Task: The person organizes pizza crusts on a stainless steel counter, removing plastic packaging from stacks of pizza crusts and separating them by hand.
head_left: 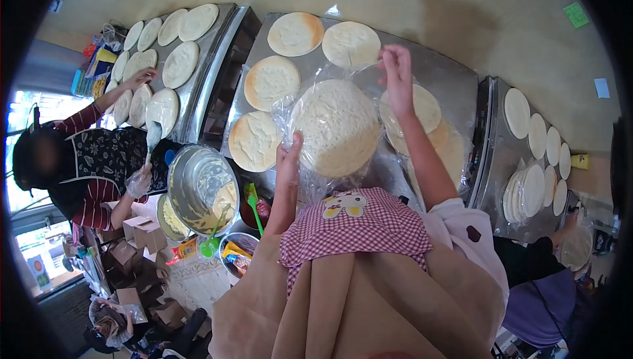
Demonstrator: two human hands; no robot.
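Round bread (336, 128): at centre, inside or behind clear film, raised above the bench (448, 75); broad and probably soft, so best carried evenly, without folding or squeezing.

Left hand (288, 158): closed on the clear bag (283, 112) at the bread's left edge, thumb towards the top face; best with a flat, light hold and spread support from below, sparing the rim from dents.

Right hand (397, 75): raised at the far right of the bread, fingers bent and nearly together beside the film; cannot tell whether pinching it.

Clear bag: wrinkled and loose around the bread; best drawn slowly and evenly, slack eased out from both sides, with no hard tug at one corner for fear of splitting.

Right forearm (432, 154): reaching over the filmed breads (420, 112) on the right; best lifted well clear, away from snagging their film.

Unwrapped breads (271, 82): to the left and far side, browned in patches; best left untouched by elbow or trailing film.

Mixing bowl (177, 197): near left, smeared inside; best well away from loose film.
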